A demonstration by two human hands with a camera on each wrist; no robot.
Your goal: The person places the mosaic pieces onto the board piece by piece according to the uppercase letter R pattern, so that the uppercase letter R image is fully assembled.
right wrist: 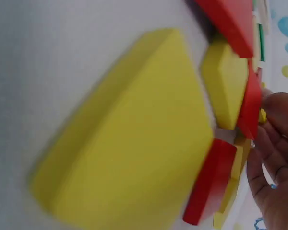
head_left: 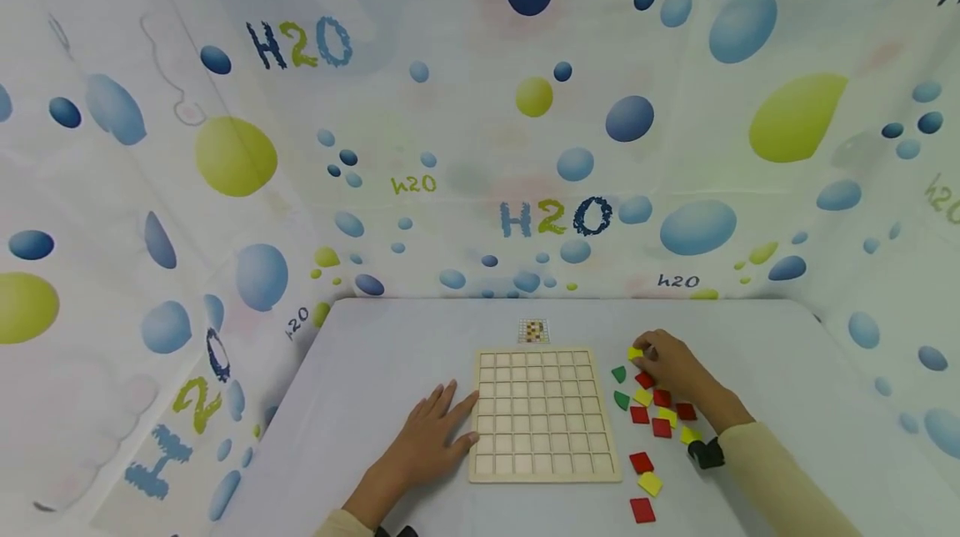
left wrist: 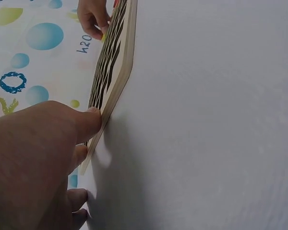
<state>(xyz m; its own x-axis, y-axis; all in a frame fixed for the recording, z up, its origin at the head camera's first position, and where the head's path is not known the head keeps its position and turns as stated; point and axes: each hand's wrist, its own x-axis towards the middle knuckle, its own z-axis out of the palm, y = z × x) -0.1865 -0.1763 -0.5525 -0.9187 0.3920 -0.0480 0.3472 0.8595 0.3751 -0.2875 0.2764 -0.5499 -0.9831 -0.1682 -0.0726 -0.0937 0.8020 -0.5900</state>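
A pale wooden grid board (head_left: 474,429) lies flat on the white table, its squares bare. My left hand (head_left: 426,444) rests at the board's left edge, fingers spread, thumb and index finger touching the rim; the left wrist view shows the thumb (left wrist: 90,123) against that edge. Beyond the board's right side, my right hand (head_left: 675,366) pinches a yellow tile (head_left: 635,353) by its edge, the fingertips partly covering it. Below and around this hand lie loose red tiles (head_left: 662,428) and yellow tiles (head_left: 650,484), with two green quarter-round pieces (head_left: 622,400) beside the board.
A small printed card with a coloured grid pattern (head_left: 534,330) lies behind the board. A large yellow tile (right wrist: 134,139) fills the near part of the right wrist view. A patterned curtain (head_left: 450,120) surrounds the table (head_left: 360,370) at the back and sides.
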